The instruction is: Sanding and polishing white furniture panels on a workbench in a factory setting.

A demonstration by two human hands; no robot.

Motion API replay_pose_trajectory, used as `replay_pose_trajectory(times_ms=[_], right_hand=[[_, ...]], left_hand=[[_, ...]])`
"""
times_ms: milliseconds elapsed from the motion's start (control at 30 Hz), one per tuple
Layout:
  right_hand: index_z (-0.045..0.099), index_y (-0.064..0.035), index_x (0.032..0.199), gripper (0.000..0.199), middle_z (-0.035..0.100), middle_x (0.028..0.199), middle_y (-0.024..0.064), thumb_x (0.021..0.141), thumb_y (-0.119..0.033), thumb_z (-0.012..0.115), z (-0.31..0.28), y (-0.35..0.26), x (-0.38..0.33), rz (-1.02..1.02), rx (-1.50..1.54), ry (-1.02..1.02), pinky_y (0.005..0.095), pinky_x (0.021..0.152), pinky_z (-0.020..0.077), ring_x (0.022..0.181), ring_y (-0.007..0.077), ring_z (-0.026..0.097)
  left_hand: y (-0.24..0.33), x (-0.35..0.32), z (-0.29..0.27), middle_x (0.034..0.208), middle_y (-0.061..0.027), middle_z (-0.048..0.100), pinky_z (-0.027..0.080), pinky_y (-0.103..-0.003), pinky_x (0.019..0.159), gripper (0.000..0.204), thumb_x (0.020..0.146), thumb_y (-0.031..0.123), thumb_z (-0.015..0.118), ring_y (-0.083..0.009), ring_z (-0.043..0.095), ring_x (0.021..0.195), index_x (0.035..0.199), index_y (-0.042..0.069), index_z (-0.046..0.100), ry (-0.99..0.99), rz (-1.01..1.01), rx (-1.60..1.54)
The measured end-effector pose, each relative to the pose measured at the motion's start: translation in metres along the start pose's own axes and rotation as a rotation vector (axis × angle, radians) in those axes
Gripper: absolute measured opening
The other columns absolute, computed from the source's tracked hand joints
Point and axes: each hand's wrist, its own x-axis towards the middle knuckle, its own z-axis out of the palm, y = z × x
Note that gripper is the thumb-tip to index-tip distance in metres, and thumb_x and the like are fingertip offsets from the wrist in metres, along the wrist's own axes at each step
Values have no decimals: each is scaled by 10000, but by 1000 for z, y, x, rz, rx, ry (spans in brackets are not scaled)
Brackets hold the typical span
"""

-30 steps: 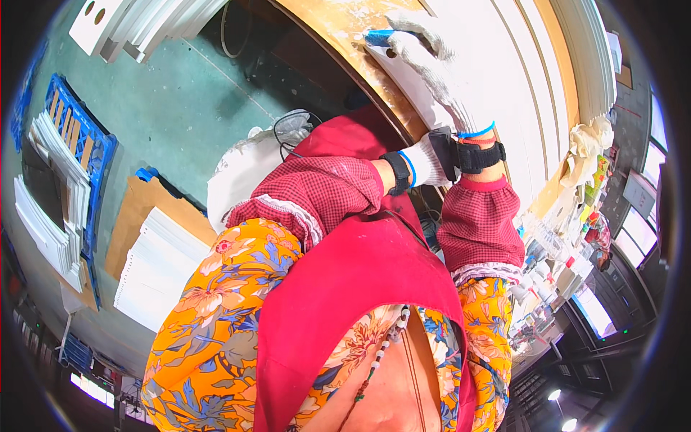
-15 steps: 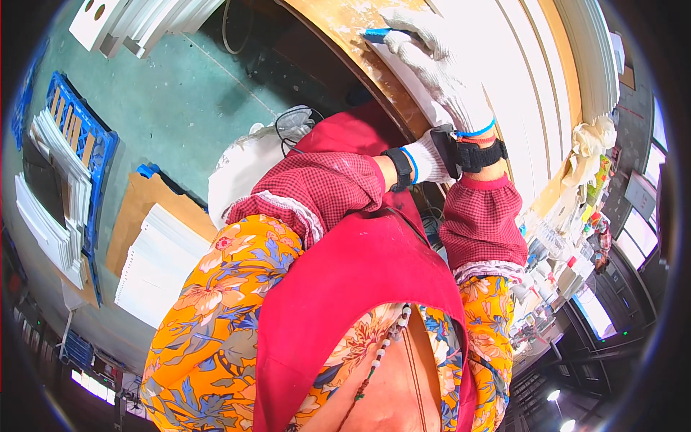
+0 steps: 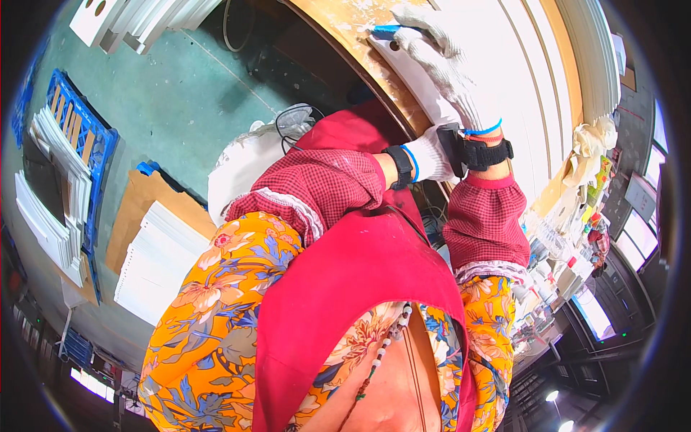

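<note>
My right hand, in a white knitted glove, reaches toward the top of the head view. Its curled fingers are closed around a blue tool, most of which the glove hides. Under that tool lies the end of a narrow white panel with a dark round hole. My left hand, also white-gloved, is at the panel's near end, close beside my right wrist. A black device strapped to the right wrist covers the left fingers, so their grip does not show.
The panel lies along the wooden table edge, beside long white boards. Stacked white panels stand at far left by a blue pallet. A white stack sits on cardboard at left. Cluttered goods fill the right.
My right hand has shifted slightly right with the blue tool. The panel's end and its hole show more clearly now. My left hand has barely moved.
</note>
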Motion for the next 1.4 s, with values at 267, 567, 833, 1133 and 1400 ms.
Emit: replay_pose_trajectory(times_ms=[267, 567, 833, 1133, 1400], right_hand=[[615, 13, 1202, 278, 651, 1027, 87, 957, -117, 601, 2, 22, 7, -6, 176, -97, 298, 844, 496, 948, 163, 612], [604, -4, 1237, 302, 660, 1033, 91, 962, -128, 603, -7, 7, 4, 68, 263, -178, 285, 849, 497, 962, 161, 616], [593, 0, 1257, 332, 667, 1023, 93, 943, -106, 618, 3, 23, 7, -5, 323, -80, 291, 879, 493, 966, 183, 628], [618, -6, 1219, 299, 656, 1040, 119, 934, -100, 611, 1, 19, 2, -41, 262, 33, 313, 867, 494, 970, 196, 623], [632, -106, 1262, 398, 682, 1144, 58, 913, -294, 672, -5, 59, -11, -194, 130, 32, 291, 923, 495, 1011, 201, 642]], left_hand=[[6, 1, -16, 1414, -98, 514, 364, -457, 1116, 519, 881, 383, 565, -275, 466, 1327, 1352, 170, 516, -123, -7, 207], [4, 2, -16, 1348, -93, 571, 405, -458, 1072, 478, 869, 386, 564, -264, 516, 1277, 1294, 166, 557, -184, -27, 105], [0, -1, -5, 1373, -95, 554, 381, -449, 1101, 481, 891, 383, 549, -281, 497, 1298, 1318, 164, 542, -112, -1, 120], [-2, -5, 1, 845, -27, 673, 482, -446, 817, 103, 715, 237, 639, -280, 632, 864, 800, 192, 674, 322, 123, 102], [2, -13, -12, 773, -60, 607, 482, -398, 789, 166, 741, 286, 686, -272, 603, 809, 797, 155, 601, 358, -61, -679]])
